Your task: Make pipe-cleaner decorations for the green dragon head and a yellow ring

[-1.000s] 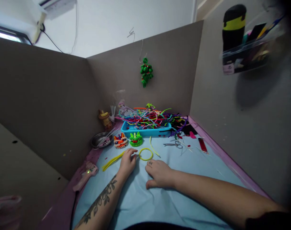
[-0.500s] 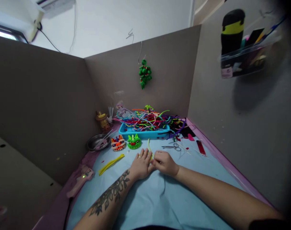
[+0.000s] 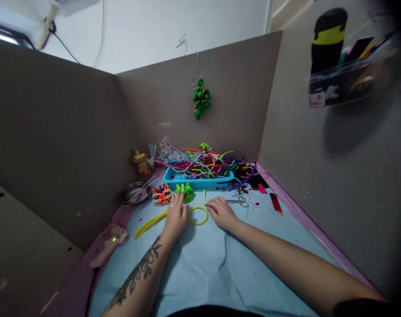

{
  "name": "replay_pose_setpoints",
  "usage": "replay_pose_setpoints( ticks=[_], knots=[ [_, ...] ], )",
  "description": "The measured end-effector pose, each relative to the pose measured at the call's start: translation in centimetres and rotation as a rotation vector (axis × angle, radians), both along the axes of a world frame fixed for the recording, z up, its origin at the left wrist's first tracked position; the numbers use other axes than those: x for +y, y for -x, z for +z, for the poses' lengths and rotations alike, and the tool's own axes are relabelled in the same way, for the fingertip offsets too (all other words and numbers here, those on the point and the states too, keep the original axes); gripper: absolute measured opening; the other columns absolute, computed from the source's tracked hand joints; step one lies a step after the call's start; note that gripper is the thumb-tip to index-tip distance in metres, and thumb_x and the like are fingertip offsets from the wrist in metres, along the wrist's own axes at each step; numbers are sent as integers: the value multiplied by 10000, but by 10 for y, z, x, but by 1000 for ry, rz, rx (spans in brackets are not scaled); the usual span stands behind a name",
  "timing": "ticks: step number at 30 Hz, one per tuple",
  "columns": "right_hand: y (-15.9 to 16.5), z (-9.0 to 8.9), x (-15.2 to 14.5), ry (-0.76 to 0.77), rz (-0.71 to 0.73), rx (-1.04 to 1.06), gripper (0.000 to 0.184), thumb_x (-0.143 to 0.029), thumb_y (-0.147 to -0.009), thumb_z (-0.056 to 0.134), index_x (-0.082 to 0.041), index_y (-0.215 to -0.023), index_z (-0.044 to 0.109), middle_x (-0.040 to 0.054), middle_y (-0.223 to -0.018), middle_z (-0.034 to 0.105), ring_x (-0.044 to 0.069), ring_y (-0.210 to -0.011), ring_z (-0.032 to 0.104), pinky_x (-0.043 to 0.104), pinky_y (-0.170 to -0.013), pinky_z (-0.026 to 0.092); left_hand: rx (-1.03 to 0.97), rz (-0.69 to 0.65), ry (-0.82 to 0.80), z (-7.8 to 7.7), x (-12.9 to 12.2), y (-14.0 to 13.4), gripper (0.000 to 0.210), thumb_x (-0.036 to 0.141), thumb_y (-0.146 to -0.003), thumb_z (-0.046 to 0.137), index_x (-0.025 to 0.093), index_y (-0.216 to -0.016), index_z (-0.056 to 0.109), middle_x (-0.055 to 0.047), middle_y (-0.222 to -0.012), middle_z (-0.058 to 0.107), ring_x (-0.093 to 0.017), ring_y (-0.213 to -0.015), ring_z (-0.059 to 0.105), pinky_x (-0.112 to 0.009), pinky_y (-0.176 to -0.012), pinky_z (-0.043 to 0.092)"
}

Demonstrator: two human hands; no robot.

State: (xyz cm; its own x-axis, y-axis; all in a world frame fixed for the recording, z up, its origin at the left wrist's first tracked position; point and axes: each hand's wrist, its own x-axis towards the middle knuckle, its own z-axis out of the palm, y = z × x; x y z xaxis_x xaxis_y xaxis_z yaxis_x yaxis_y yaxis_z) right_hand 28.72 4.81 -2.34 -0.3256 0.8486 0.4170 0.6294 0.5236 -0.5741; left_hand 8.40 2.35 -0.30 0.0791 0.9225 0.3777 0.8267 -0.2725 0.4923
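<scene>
On the blue cloth lies a yellow ring of fuzzy pipe cleaner, between my two hands and touched by neither. My left hand is open, fingers stretched forward, fingertips overlapping the green fuzzy animal head; whether they touch it I cannot tell. Under its outer side begins a bundle of yellow pipe cleaners. My right hand rests right of the ring with fingers loosely bent and apart. Its fingertips are close to a short yellow-green pipe cleaner. Scissors lie just beyond this hand, partly covered.
A blue tray heaped with coloured pipe cleaners stands at the back. Left of it are an orange fuzzy head and a metal bowl. A pink glue gun lies front left. Grey partitions enclose the table.
My hands have parted. The left hand moved left and forward to the green head, and the right hand shifted slightly forward. The yellow ring between them is now uncovered.
</scene>
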Motion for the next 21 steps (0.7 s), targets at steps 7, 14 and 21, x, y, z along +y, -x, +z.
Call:
replay_pose_setpoints(
  ticks=[7, 14, 21],
  knots=[
    [7, 2, -8, 126, 88, -476, 526, -482, -835, 405, -288, -1325, 402, 34, -1465, 242, 329, -1337, 95, 523, -1014, 159, 457, -145, 295, -2, -23, -11, 557, 392, -871, 296, 165, -1380, 292, -101, -1453, 253, -316, -1351, 95, -581, -1034, 137],
    [9, 1, -11, 137, 54, -507, 532, -488, -851, 366, -286, -1344, 371, 51, -1468, 228, 335, -1344, 78, 542, -1017, 129, 522, -137, 323, -2, -24, -15, 580, 393, -878, 248, 142, -1400, 237, -95, -1473, 176, -320, -1353, 73, -607, -1017, 150],
    [7, 3, -12, 127, 47, -451, 521, -413, -859, 381, -276, -1360, 344, 39, -1465, 240, 298, -1343, 115, 490, -1026, 176, 512, -49, 200, -8, -30, -12, 615, 392, -877, 256, 98, -1411, 175, -120, -1479, 139, -298, -1360, 44, -566, -1045, 123]
  ],
)
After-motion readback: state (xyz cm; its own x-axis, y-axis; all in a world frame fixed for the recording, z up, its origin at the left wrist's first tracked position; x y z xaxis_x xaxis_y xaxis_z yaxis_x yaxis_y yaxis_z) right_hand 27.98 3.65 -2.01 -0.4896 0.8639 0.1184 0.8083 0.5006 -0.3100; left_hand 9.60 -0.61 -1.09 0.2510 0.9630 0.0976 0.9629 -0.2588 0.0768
